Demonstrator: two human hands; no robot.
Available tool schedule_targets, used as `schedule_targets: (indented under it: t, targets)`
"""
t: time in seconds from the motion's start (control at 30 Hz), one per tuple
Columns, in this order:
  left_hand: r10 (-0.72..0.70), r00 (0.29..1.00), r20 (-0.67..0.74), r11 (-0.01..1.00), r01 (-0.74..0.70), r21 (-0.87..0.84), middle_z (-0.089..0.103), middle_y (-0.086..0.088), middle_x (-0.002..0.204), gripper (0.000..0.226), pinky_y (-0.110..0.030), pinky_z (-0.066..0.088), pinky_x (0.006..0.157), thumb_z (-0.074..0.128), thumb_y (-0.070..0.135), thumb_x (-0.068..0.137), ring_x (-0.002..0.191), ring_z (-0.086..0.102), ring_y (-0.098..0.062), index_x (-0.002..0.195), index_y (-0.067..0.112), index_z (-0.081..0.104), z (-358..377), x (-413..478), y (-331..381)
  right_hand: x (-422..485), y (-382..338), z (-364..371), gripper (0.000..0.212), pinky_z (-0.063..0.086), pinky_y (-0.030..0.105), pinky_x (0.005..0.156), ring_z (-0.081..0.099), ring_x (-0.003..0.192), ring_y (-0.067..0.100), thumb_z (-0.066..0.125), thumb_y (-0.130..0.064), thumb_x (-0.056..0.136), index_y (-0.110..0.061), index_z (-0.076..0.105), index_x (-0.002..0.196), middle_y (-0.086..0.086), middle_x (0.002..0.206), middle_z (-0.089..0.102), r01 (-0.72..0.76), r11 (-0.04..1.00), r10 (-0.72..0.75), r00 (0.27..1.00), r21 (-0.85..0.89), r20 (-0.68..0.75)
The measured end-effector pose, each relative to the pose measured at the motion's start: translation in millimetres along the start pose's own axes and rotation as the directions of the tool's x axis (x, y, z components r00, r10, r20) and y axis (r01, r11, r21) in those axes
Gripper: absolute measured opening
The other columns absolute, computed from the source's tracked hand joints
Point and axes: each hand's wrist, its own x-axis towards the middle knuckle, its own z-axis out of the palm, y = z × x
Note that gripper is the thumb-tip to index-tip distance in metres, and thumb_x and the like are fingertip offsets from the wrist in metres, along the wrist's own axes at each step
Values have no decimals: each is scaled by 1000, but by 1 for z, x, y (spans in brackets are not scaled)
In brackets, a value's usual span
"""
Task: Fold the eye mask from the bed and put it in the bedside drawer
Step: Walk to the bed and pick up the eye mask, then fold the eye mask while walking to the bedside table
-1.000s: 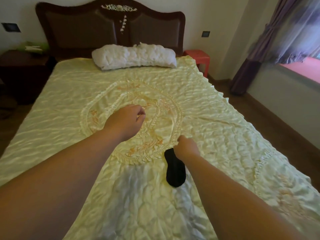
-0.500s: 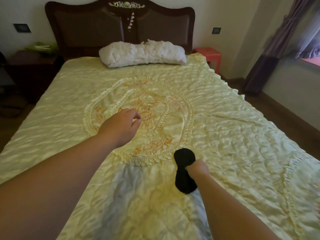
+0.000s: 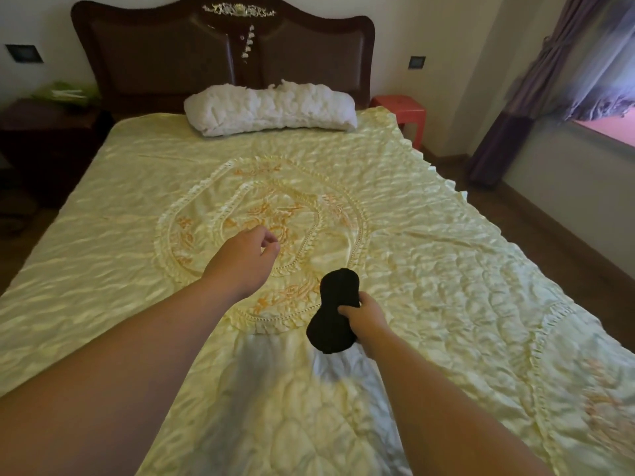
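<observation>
At the far left, a dark bedside table (image 3: pixel 44 132) is seen beside the bed, with some green items (image 3: pixel 65 94) lying on its top; what they are cannot be told. The bed (image 3: pixel 103 235) is covered by a pale yellow quilted cover with an orange embroidered oval at its middle. A dark wooden headboard (image 3: pixel 154 56) stands at the wall, and a white pillow (image 3: pixel 271 109) is laid across the bed just below it.

The left hand (image 3: pixel 240 261) is held above the embroidered oval, its fingers loosely curled inward and nothing gripped in it. Just to its right, the black eye mask (image 3: pixel 335 304) is seen at the lower edge of the oval, stretched lengthwise. It is gripped at its narrow middle by the right hand (image 3: pixel 366 316), whose fingers are closed round it. Whether the mask rests on the cover or is lifted just off it cannot be told.

Farther right, a red stool (image 3: pixel 400 109) is placed at the bed's far corner, and a purple curtain (image 3: pixel 536 84) hangs by the window.
</observation>
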Motion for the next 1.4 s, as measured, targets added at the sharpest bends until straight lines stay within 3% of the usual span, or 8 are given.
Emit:
schedule_targets:
  t: [0.1, 0.23, 0.4, 0.53, 0.73, 1.0, 1.17, 1.4]
  targets:
    - [-49, 999, 17, 997, 50, -65, 61, 7, 109, 27, -29, 41, 62, 44, 42, 99, 86, 56, -8, 114, 25, 58, -7, 0, 11, -12, -29, -1, 40, 58, 53, 85, 64, 103, 31, 61, -10, 92, -21, 54, 129, 9, 118, 64, -10, 989, 2, 999, 147, 52]
    - [-158, 984, 81, 969, 170, -182, 62, 2, 101, 28, -42, 54, 69, 46, 45, 97, 88, 64, -20, 114, 24, 55, -15, -2, 32, -32, -70, -5, 40, 60, 47, 80, 66, 99, 25, 61, -10, 92, -24, 55, 129, 4, 115, 66, 2, 964, -34, 993, 266, 117]
    - [-218, 970, 106, 949, 236, -208, 60, -4, 115, 40, -34, 43, 68, 46, 48, 97, 100, 63, -23, 126, 21, 51, -29, -7, 61, -59, -117, -18, 39, 58, 51, 86, 67, 103, 26, 62, -9, 93, -24, 57, 128, 5, 119, 68, 51, 951, -96, 987, 306, 132]
    - [-310, 942, 131, 862, 336, -378, 59, 0, 113, 35, -48, 58, 81, 48, 45, 97, 101, 65, -24, 123, 22, 52, -53, -13, 86, -89, -152, -35, 41, 58, 50, 87, 67, 104, 26, 60, -7, 94, -25, 56, 131, 4, 120, 68, 83, 938, -147, 975, 337, 169]
    - [-390, 907, 156, 711, 405, -575, 58, -6, 116, 31, -50, 62, 73, 50, 43, 97, 98, 67, -23, 119, 21, 54, -108, -18, 130, -134, -215, -58, 40, 57, 52, 88, 70, 101, 25, 55, -1, 95, -33, 62, 117, 5, 116, 71, 164, 918, -240, 954, 360, 177]
    - [-390, 881, 268, 564, 459, -687, 62, -10, 116, 32, -46, 63, 67, 50, 45, 98, 97, 68, -27, 121, 21, 52, -163, -26, 180, -181, -281, -68, 45, 61, 36, 73, 73, 96, 23, 50, 8, 92, -22, 67, 121, 9, 110, 75, 184, 884, -306, 923, 431, 233]
    - [-317, 857, 405, 519, 514, -683, 67, -11, 116, 49, -36, 57, 57, 48, 62, 91, 98, 68, -30, 117, 22, 59, -187, -33, 198, -207, -303, -72, 30, 52, 36, 60, 62, 79, 31, 43, 2, 94, -13, 65, 81, 9, 86, 69, 225, 888, -345, 904, 402, 255]
    - [-133, 790, 598, 620, 537, -572, 78, -10, 100, 84, -37, 59, 65, 72, 82, 54, 86, 76, -27, 112, 21, 73, -220, -40, 203, -234, -322, -75, 38, 42, 27, 51, 54, 71, 23, 39, 6, 89, -18, 61, 69, 8, 81, 61, 263, 897, -363, 897, 356, 254]
